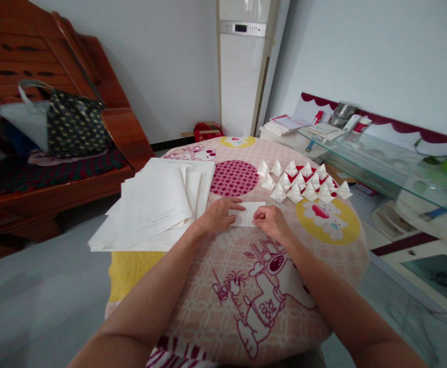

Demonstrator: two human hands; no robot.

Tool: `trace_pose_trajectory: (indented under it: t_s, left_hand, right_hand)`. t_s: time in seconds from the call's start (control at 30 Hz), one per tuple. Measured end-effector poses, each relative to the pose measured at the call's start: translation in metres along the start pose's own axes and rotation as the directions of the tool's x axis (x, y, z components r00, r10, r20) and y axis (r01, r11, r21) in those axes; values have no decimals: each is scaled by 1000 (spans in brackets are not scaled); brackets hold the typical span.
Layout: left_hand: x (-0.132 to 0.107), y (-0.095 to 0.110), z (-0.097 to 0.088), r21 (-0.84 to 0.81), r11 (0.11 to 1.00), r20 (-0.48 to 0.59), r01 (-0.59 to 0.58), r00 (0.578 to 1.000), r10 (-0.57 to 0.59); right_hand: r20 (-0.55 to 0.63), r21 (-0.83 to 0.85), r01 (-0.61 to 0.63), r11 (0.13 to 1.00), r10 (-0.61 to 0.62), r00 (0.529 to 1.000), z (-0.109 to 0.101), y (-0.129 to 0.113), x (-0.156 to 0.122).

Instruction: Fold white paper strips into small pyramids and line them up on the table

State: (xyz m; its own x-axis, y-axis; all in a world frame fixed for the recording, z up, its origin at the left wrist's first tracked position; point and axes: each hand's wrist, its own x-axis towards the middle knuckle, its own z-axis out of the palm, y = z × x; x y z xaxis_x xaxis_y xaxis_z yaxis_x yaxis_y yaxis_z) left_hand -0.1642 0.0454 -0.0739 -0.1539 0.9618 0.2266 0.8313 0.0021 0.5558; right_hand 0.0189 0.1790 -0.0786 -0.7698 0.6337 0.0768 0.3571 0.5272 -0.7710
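A small white sheet of paper [245,216] lies flat on the round table in front of me. My left hand [221,214] rests on its left part, fingers stretched out and apart, pressing on the paper. At the sheet's right edge my right hand [271,221] is closed, thumb and fingertips together on the paper. Beyond my right hand stand several folded white paper pieces [294,193] with pointed tops, in rough rows. To the left of my left hand is a loose stack of white paper sheets [152,202], the top ones bearing faint print.
A patterned pink cloth [192,286] covers the round table. On the right, a glass-topped stand [392,168] with cups and papers comes close to the table. A wooden bench [119,130] holding a dark patterned bag [75,125] is on the left. Behind stands a tall white cabinet unit [242,76].
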Motion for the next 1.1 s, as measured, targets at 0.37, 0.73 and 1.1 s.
trace_pose_trajectory:
  t_s: [0.37,0.73,1.1]
  left_hand:
    - [3,-5,10,36,998,132,-48,990,43]
    - [3,-4,9,9,998,94,-55,994,54]
    - [3,2,7,-1,1000,95,-10,995,10]
  right_hand:
    - [-96,17,-73,997,74,993,-9,17,2]
    - [-144,-112,-173,979,156,977,-22,19,9]
    - [155,274,-400,875,371,916,-39,3,-4]
